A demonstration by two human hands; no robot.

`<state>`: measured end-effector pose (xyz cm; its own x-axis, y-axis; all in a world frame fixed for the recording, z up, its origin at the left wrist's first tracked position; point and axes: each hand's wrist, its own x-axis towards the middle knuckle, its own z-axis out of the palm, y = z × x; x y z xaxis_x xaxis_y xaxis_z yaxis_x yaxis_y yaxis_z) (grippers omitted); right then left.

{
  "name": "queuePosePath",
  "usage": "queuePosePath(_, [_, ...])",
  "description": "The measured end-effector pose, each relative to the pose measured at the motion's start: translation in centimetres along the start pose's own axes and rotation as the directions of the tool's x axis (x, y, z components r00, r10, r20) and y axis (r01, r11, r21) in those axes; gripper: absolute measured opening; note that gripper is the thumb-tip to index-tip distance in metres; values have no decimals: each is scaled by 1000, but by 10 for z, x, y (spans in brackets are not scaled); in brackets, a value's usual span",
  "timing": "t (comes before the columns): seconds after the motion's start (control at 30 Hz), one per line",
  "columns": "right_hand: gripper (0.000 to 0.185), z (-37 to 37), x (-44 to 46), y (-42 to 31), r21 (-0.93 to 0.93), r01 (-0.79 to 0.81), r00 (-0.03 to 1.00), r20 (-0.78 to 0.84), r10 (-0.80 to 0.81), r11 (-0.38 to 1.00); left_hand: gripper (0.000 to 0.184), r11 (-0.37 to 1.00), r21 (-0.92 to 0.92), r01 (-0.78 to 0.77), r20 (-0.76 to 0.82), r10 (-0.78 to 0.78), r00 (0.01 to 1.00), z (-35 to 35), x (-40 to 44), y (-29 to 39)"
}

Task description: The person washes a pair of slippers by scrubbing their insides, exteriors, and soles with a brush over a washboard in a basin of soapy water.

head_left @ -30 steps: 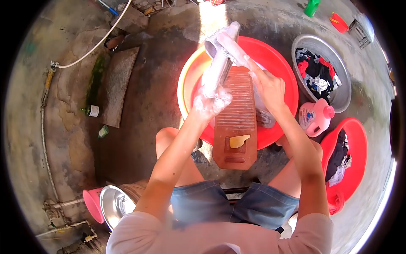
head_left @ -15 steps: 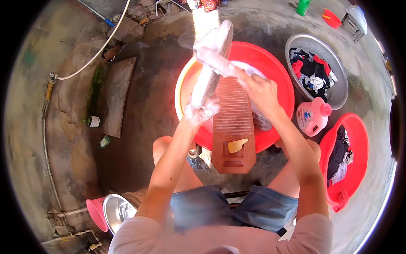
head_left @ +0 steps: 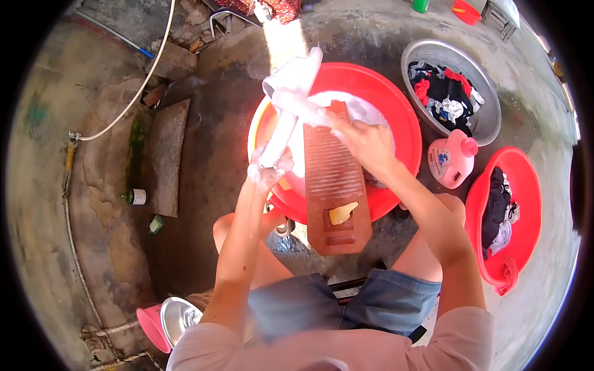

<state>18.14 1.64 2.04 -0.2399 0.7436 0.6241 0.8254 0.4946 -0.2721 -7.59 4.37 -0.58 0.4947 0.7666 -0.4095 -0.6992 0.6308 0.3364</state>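
A white, suds-covered shoe (head_left: 286, 127) is held up over the left side of a red basin (head_left: 402, 117). My left hand (head_left: 270, 166), coated in foam, grips its lower end. In my right hand (head_left: 369, 145) is a pale pink brush (head_left: 303, 106), laid across the shoe; its bristles are hidden. A brown washboard (head_left: 334, 167) leans in the basin, and a yellow piece of soap (head_left: 343, 213) rests on its near end. Foamy water shows behind the board.
To the right stand a metal basin (head_left: 494, 117) of clothes, a pink jug (head_left: 451, 159) and a red tub (head_left: 529, 210) with more clothes. A green bottle (head_left: 134, 196) lies at left. A metal bowl (head_left: 176, 318) and a pink bucket (head_left: 151, 328) are at the lower left.
Both hands, with the shoe and brush, have moved left and a little nearer my body. The shoe's angle has changed. The whole view has shifted somewhat.
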Motion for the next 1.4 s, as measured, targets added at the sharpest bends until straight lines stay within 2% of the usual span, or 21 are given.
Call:
queuePosePath(0.07, [51, 8, -12, -13, 57, 33, 997, 61, -36, 998, 21, 1000, -25, -19, 18, 19, 1000, -22, 10, 9])
queuePosePath(0.1, [50, 7, -1, -1, 23, -4, 1000, 18, 3, 1000, 27, 987, -95, 129, 198, -108, 974, -12, 1, 7])
queuePosePath(0.23, [46, -3, 25, 40, 93, -298, 947, -99, 306, 950, 44, 986, -75, 149, 157, -136, 978, 6, -12, -5])
queuePosePath(0.3, [46, 9, -8, 1, 78, -16, 1000, -4, 16, 997, 44, 989, -79, 124, 146, -112, 983, -1, -6, -3])
queuePosePath(0.33, [46, 13, -18, -11, 80, 124, 991, 44, -127, 989, 45, 995, 77, 58, 47, -62, 997, -12, -1, 1])
queuePosePath(0.37, [47, 14, -13, -7, 60, 110, 993, 34, -112, 992, 47, 971, 238, 3, -39, 7, 999, -10, 4, 6])
queuePosePath(0.43, [48, 16, -3, 4, 30, 74, 997, 27, -75, 997, 42, 991, -46, 125, 55, -123, 991, -14, -5, 7])
queuePosePath(0.53, [52, 6, 28, 52, 52, -249, 949, -188, 254, 967, 31, 976, 14, 219, 92, -219, 971, 3, -17, 3])
queuePosePath(0.63, [53, 7, 4, 15, 26, -90, 992, -87, 92, 996, 27, 995, 7, 101, 91, -101, 991, -7, -9, 7])
queuePosePath(0.67, [50, 7, -13, -6, 8, 49, 997, 52, -49, 999, 28, 999, -7, 39, 95, -39, 995, -13, -5, 10])
queuePosePath(0.7, [50, 11, -20, -9, 35, 76, 991, 105, -80, 996, 24, 999, 46, -23, -141, 29, 990, -6, -4, 11])
queuePosePath(0.73, [50, 14, -23, -9, 66, 99, 982, 157, -109, 993, 24, 994, 106, -9, -133, 23, 991, 0, -6, 12])
queuePosePath(0.87, [49, -12, 28, 39, 48, -396, 917, -26, 397, 917, 24, 985, 160, 63, -47, -56, 997, -1, -21, 9])
queuePosePath(0.93, [49, 8, 6, 22, 120, -230, 964, -109, 244, 966, 22, 989, 117, 95, 69, -104, 992, -11, -15, 15])
queuePosePath(1.03, [49, 18, -24, -12, 91, 81, 993, 80, -89, 993, 22, 955, 289, -67, -393, 182, 901, 29, -20, 7])
queuePosePath(1.07, [49, 13, -23, -11, 50, 70, 987, 140, -76, 996, 22, 958, 281, -54, -330, 150, 932, 27, -20, 8])
queuePosePath(1.17, [49, 1, 19, 30, 54, -247, 959, -130, 252, 967, 23, 941, 339, -16, -241, 104, 965, 14, -26, 9])
queuePosePath(1.27, [50, 8, -5, 0, 41, -114, 993, 12, 113, 993, 23, 968, 252, -7, -82, 29, 996, -3, -18, 15])
queuePosePath(1.3, [50, 13, -25, -25, 36, 39, 994, 100, -43, 999, 23, 909, 417, -22, -171, 102, 980, 7, -18, 9])
queuePosePath(1.33, [50, 14, -22, -23, 49, 38, 994, 98, -43, 998, 22, 821, 570, -19, -243, 190, 951, 25, -16, -1])
queuePosePath(1.4, [50, 15, -17, -20, 85, 32, 994, 104, -41, 996, 22, 837, 547, -8, -249, 172, 953, 26, -18, -4])
